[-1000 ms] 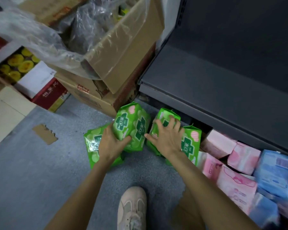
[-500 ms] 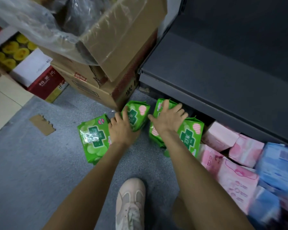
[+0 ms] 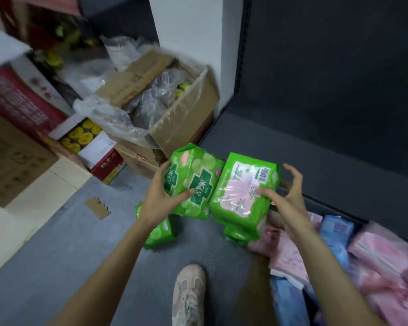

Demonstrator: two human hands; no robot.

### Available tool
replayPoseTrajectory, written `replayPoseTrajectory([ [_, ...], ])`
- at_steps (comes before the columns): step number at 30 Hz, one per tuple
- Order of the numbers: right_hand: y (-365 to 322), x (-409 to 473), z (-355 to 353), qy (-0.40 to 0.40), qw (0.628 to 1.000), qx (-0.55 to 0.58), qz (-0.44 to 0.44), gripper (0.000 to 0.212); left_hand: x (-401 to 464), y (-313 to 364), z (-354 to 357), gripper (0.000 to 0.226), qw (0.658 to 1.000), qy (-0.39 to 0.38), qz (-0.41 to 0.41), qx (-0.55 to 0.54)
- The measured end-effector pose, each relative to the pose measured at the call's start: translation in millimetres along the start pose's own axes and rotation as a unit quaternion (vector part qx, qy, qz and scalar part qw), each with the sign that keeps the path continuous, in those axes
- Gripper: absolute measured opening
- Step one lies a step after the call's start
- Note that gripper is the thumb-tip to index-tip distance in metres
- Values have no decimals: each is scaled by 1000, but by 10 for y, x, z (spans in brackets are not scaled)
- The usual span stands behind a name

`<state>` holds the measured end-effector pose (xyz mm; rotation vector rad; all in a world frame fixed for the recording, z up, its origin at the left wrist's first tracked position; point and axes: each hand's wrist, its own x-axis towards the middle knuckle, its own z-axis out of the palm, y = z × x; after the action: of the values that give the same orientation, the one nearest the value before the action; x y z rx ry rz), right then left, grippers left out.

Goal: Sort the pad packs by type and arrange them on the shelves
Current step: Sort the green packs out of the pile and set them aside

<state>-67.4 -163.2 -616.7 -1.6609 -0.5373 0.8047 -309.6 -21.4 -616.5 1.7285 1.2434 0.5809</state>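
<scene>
Left hand (image 3: 161, 203) curled round a green pad pack (image 3: 193, 182), front face up, thumb across the printed cross and fingers (image 3: 163, 167) behind the far edge. Right hand (image 3: 284, 198) on a second green pack (image 3: 244, 187), back face up: thumb pinching the near face, remaining fingers (image 3: 292, 172) spread and partly clear of the far edge. Both packs raised, side by side and touching, just in front of the dark shelf (image 3: 316, 161). Further green packs (image 3: 158, 231) on the grey floor (image 3: 57, 243) beneath; pink packs (image 3: 292, 250) and blue packs (image 3: 335, 234) heaped low at right. Open cardboard box (image 3: 181, 118) with plastic liner beside the shelf end.

Likely hazards: slick film wrap and a thin right-hand hold, hence possible slip or rotation of the second pack; more packs apparently stacked under it, count unclear, hence possible shedding on lift; mismatched facings on placement; low shelf lip, hence possible snagging.
</scene>
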Motion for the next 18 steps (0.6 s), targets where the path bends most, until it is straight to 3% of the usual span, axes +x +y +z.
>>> replayPoseTrajectory([
  [7,-1037,-399,-862,30,980,-107,-167,87,-38,1443,-188,103,972,15,207,111],
  [13,-1981,-823,-1797,116,968,-109,-197,81,-235,2862,-121,105,896,69,409,159],
  [18,-2494,-1179,-2377,165,946,-132,-244,80,-375,3916,-63,96,827,91,540,126],
])
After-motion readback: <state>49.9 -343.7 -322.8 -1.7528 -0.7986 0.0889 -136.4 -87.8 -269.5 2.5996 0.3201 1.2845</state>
